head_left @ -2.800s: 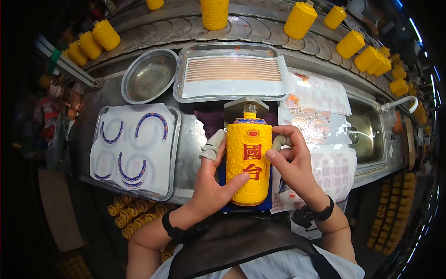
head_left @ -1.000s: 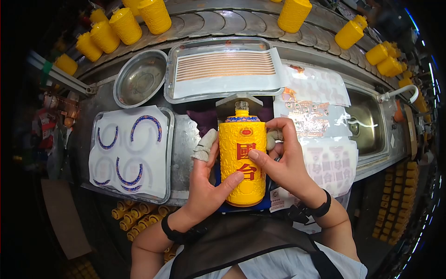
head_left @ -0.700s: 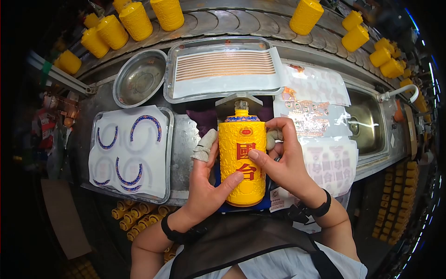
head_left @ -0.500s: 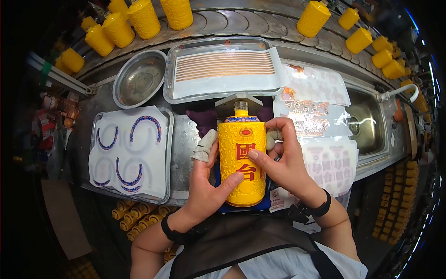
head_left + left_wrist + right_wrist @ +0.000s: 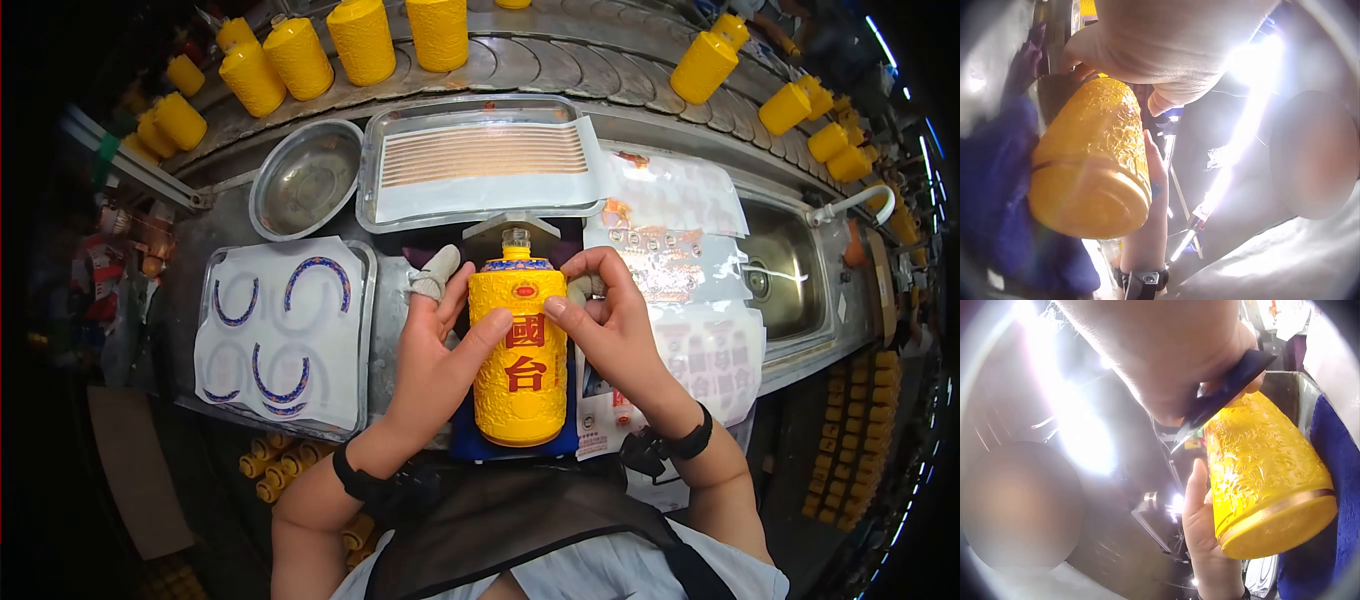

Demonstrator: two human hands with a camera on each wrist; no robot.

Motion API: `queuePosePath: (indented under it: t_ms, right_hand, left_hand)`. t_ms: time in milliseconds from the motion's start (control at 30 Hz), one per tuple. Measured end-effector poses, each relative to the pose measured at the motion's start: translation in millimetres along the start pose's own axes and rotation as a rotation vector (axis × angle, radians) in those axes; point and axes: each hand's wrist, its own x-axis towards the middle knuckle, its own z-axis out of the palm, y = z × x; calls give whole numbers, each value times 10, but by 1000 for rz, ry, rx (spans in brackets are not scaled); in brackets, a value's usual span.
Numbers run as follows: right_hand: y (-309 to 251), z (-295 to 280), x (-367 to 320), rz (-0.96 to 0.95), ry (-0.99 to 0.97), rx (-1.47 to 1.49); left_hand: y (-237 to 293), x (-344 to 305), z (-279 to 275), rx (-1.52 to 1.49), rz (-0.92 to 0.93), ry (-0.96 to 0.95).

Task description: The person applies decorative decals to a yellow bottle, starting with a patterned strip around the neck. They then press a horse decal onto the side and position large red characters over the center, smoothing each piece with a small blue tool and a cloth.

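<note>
Where the steel bench begins on the left, a tray (image 5: 371, 310) carries a white sheet of blue arc stickers (image 5: 285, 330), with a round steel bowl (image 5: 305, 180) just behind it; next comes the left hand (image 5: 432, 360), its fingers curled along the left side of the yellow bottle (image 5: 520, 370) and its thumb laid across the front beside the red characters (the forefinger, capped in a cloth cot, sticks up free). The bottle lies tilted, neck away from the person, over a blue pad (image 5: 462, 440) at the bench's near edge, between both hands. The right hand (image 5: 612, 340) grips its right shoulder, thumb on the front, fingers bent behind. Further right lie label sheets (image 5: 710, 350), then a sink (image 5: 790, 280)
</note>
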Motion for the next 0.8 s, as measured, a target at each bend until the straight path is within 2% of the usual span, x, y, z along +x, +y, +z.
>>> queuePosePath:
  t_ms: [167, 267, 800]
  right_hand:
    - [-142, 74, 29, 36, -26, 67]
    - [-159, 81, 31, -13, -4, -36]
    - [-61, 98, 38, -44, 51, -110]
  left_hand:
    - [-6, 80, 110, -17, -13, 49]
    - [-59, 94, 112, -27, 5, 56]
    - [-136, 97, 111, -15, 15, 61]
